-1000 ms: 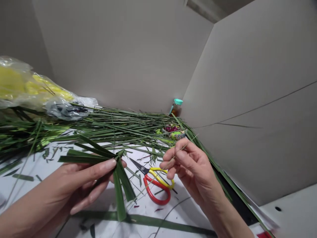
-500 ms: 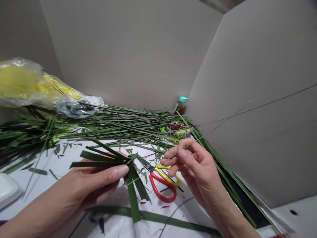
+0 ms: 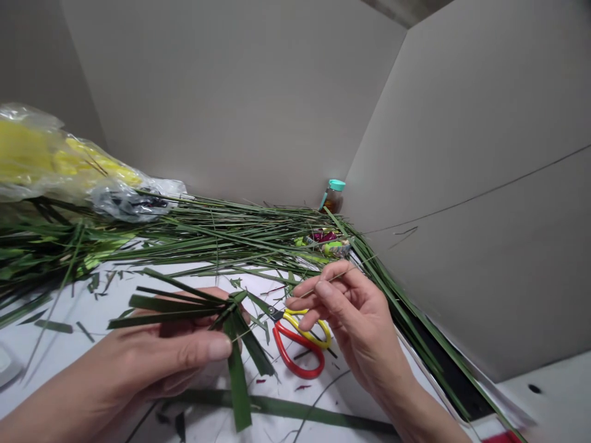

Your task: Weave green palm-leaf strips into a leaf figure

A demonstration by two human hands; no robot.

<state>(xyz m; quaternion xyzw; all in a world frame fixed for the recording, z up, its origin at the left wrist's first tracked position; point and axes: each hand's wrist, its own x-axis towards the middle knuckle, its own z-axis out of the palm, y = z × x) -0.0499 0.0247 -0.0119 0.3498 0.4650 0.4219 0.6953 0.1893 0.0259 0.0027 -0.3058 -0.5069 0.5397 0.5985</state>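
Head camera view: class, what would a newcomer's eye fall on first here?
The left hand holds folded green leaf strips, and the right hand pinches a thin leaf sliver, both in the foreground. Red-and-yellow scissors lie on the white table between them, and a heap of long green leaves stretches across behind.

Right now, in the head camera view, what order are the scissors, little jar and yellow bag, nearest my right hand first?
From the right hand:
1. Scissors, just left.
2. Little jar, ahead in the back corner.
3. Yellow bag, far left.
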